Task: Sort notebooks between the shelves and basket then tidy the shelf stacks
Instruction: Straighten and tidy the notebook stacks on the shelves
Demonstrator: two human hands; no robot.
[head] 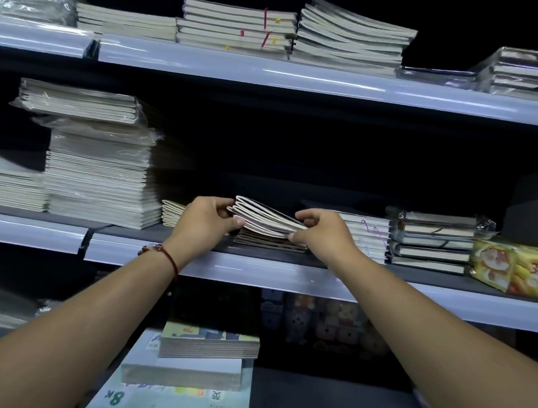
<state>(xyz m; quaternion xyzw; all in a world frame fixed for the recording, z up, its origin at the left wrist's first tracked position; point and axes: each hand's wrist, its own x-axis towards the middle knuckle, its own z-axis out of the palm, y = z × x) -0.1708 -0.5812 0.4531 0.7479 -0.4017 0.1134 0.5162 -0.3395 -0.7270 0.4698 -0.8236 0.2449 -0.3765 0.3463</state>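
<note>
Three grey shelves (258, 272) hold notebook stacks (101, 176) against darkness.

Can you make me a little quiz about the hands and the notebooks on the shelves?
1. True or false: both hands hold the same bundle of notebooks.
2. Which wrist wears the red bracelet? A left, B right.
3. Fill in: the bundle is on the ____ shelf, over a darker stack.

Key: 1 true, the left hand and right hand pinch its two ends. 2 A. 3 middle.
</note>
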